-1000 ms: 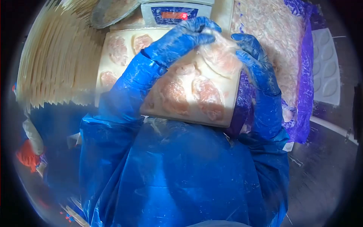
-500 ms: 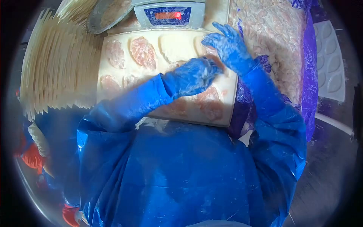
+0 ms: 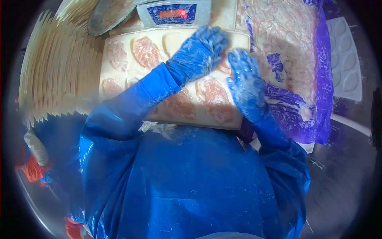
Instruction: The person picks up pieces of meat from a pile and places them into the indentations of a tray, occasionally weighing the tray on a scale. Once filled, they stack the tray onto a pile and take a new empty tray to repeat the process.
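Observation:
A white moulded tray (image 3: 113, 39) with leaf-shaped hollows lies in front of me. Pale pink raw meat pieces fill several hollows, among them one piece (image 3: 146, 52) in the back row and another (image 3: 215, 97) at the front right. My left hand (image 3: 199, 53), in a wet blue glove, reaches across the tray, its fingers lying over the back right hollow and partly hiding the meat there. At the tray's right edge is my right hand (image 3: 247, 85), palm down with fingers stretched out, beside that same meat. Neither hand visibly grips anything.
A scale (image 3: 173, 14) with a red display stands behind the tray, beside a metal scoop (image 3: 109, 18). Many thin trays (image 3: 59, 67) stand stacked at left. A purple-lined container (image 3: 325, 71) of raw meat and another moulded tray (image 3: 345, 55) are at right. Red-gloved hands (image 3: 34, 167) show at far left.
My left hand has moved up toward the tray's back edge, its fingers spreading from a curl. My right hand has come down to the tray's right edge. The view has shifted slightly.

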Demonstrator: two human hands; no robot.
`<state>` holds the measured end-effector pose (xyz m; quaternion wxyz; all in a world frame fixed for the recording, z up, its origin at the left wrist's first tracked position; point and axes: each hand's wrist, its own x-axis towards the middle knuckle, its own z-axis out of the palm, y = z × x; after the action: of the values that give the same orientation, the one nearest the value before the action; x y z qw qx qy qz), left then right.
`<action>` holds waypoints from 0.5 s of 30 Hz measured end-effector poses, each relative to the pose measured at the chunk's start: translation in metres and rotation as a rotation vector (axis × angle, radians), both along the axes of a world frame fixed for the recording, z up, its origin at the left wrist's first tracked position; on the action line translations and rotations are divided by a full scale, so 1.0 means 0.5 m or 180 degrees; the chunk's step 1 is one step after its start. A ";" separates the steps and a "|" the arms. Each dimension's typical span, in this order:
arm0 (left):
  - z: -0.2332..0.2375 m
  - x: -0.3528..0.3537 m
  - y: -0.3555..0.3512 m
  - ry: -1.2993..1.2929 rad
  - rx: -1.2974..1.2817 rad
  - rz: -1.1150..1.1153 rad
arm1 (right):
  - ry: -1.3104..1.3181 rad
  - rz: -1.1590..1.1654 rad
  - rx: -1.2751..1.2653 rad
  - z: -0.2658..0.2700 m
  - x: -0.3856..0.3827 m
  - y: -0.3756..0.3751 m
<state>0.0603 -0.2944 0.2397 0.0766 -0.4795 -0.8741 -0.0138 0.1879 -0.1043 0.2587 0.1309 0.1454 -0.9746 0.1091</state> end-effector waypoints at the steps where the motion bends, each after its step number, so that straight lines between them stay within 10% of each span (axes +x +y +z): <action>1: -0.024 0.007 0.005 -0.0212 0.0431 -0.0256 | -0.0181 0.0090 0.0459 -0.002 0.000 -0.012; 6: 0.015 0.022 -0.031 -0.0767 0.0426 -0.0082 | -0.0525 0.0382 -0.0155 -0.035 0.022 0.034; 11: 0.070 0.094 -0.082 -0.1022 0.0431 0.0931 | -0.0286 -0.1209 -0.3567 -0.058 -0.073 0.174; 13: 0.027 0.095 -0.109 -0.1256 0.0564 0.0626 | -0.0439 -0.0533 -0.2238 -0.160 -0.117 0.233; 15: 0.028 0.079 -0.112 -0.1948 0.1051 0.0548 | -0.0661 -0.0374 -0.2545 -0.207 -0.143 0.283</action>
<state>0.1000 -0.3505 0.2535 -0.1115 -0.3589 -0.8797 -0.2913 0.1166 0.0370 0.1553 0.0841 0.0154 -0.8702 0.4853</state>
